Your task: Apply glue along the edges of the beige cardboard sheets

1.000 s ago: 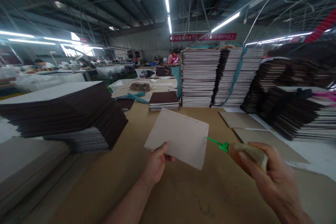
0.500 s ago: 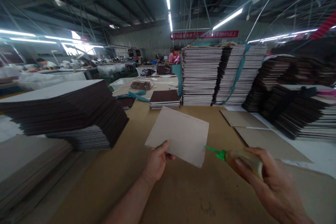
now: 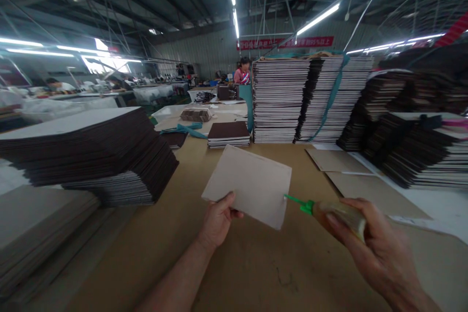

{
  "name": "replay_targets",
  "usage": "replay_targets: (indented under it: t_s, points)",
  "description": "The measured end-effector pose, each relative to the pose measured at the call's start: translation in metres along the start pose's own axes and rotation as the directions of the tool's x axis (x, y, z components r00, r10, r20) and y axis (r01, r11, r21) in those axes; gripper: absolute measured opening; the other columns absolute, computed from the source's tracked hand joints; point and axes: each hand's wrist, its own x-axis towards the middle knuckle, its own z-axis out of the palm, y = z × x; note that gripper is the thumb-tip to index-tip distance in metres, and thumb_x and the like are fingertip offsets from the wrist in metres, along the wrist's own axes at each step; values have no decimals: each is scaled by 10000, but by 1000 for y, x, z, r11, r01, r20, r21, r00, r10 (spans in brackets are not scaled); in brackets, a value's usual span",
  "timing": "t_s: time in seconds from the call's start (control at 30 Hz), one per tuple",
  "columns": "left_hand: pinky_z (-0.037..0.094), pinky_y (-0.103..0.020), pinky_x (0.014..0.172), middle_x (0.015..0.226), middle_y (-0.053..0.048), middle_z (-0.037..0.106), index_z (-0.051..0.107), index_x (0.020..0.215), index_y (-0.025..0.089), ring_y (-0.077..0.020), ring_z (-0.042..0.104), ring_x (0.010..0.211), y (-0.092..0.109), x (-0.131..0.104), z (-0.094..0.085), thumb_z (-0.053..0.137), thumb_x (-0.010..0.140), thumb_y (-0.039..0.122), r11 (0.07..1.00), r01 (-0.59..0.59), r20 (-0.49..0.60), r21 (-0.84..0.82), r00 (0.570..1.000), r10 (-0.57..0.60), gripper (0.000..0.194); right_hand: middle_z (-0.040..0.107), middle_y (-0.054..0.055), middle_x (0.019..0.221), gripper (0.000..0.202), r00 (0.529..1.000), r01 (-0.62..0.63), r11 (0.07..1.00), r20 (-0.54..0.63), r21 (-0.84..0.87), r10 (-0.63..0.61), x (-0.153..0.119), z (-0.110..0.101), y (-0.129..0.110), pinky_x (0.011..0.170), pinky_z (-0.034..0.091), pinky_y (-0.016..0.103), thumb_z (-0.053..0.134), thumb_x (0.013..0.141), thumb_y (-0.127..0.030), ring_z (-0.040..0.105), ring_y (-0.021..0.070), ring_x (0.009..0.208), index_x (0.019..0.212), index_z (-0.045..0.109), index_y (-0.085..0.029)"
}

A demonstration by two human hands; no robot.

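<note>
Moved since the frame one second earlier: the nozzle tip, now farther down the card's right-hand edge, toward the near corner; card's pose little changed.

Item: pale card (image 3: 252, 185), flat, four-sided, tilted, held above the middle of the brown-topped counter (image 3: 252, 268).

Left-hand grip (image 3: 217, 217): narrow, pinching the card at its near left edge, thumb uppermost.

Item: squeeze bottle (image 3: 338, 214), translucent, amber-tinted, lying nearly level, fitted with a slim green nozzle (image 3: 306, 206) pointing left. Tip at the card's right-hand edge; contact cannot be told.

Right-hand grip (image 3: 383, 248): closed around the bottle's body, thumb on the near side.

Left side: one large stack of dark boards (image 3: 84, 151), pale sheet on top; in front of it, a pile of grey boards (image 3: 40, 219).

Beyond the card: one short brown-topped stack (image 3: 228, 131), a teal strap (image 3: 186, 129) to its left.

Far right of centre: one tall double stack (image 3: 280, 102), a teal band (image 3: 332, 100) down its right half. Nearer, right: flat tan boards (image 3: 376, 195), two or more.
</note>
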Motion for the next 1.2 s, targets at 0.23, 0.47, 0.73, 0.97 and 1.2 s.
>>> replay_targets:
  t_s: [0.23, 0.47, 0.73, 0.97, 1.2]
  points:
    - [511, -245, 397, 802, -13, 694, 646, 869, 153, -167, 639, 608, 0, 1, -1, 806, 634, 259, 1000, -8, 12, 9, 1000, 8, 304, 589, 7, 751, 397, 995, 48, 999, 91, 0, -48, -1, -2, -2, 528, 416, 299, 470, 905, -596, 541, 190, 552, 1025, 531, -223]
    - [518, -249, 396, 807, -3, 692, 645, 861, 153, -161, 640, 610, 0, 0, -1, 819, 614, 258, 1000, -5, -11, 9, 1000, 5, 319, 525, -9, 659, 458, 997, 23, 999, 77, -40, -20, -2, -4, -6, 523, 386, 303, 440, 903, -645, 520, 193, 540, 1037, 524, -215]
    - [521, -241, 410, 840, -9, 701, 641, 863, 155, -160, 649, 618, -1, 2, -2, 808, 630, 261, 1000, -14, 12, 16, 1000, 14, 306, 561, 14, 732, 457, 995, 70, 997, 81, -41, -67, -7, -2, -3, 477, 351, 300, 438, 910, -638, 458, 165, 460, 1054, 519, -212]
    - [523, -244, 403, 814, -2, 693, 648, 876, 158, -157, 642, 612, 0, 0, -2, 814, 622, 261, 1000, -5, 13, 7, 1000, 5, 320, 614, 22, 862, 362, 987, 99, 995, 125, 20, -101, -7, -2, -1, 573, 427, 306, 477, 919, -563, 578, 202, 635, 1044, 519, -226]
    - [516, -234, 408, 828, -11, 693, 647, 875, 154, -154, 641, 612, 2, 0, 0, 812, 621, 263, 1000, -3, 5, 10, 1000, 3, 322, 602, 12, 792, 359, 981, 107, 994, 163, 21, -109, -11, -3, -7, 463, 363, 279, 472, 927, -548, 484, 143, 459, 1031, 512, -207]
